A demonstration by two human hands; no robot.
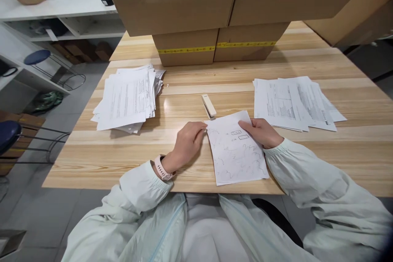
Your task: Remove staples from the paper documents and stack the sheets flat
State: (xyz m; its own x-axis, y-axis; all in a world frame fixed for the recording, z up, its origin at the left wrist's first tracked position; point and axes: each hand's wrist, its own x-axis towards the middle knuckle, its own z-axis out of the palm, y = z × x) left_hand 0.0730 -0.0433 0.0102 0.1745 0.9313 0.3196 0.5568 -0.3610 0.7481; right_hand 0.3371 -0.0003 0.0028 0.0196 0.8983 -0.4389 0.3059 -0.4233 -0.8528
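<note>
A few sheets of paper (236, 155), marked with handwriting and two small drawn boxes, lie tilted near the table's front edge. My right hand (260, 131) grips their right side, thumb on top and fingers underneath. At the upper left corner, my left hand (190, 143) pinches the paper between thumb and forefinger. Just beyond that corner rests a cream-coloured stapler (208, 106), touched by neither hand. A thick, uneven stack of printed papers (125, 98) is to the left. On the right, a thinner spread of printed papers (291, 102) lies fanned out.
Large cardboard boxes (184, 4) stand stacked at the back of the wooden table (184, 80), the upper ones overhanging forward. Another carton (353, 24) is at the far right. Blue-seated stools (37, 57) and white shelving (70, 8) are off to the left.
</note>
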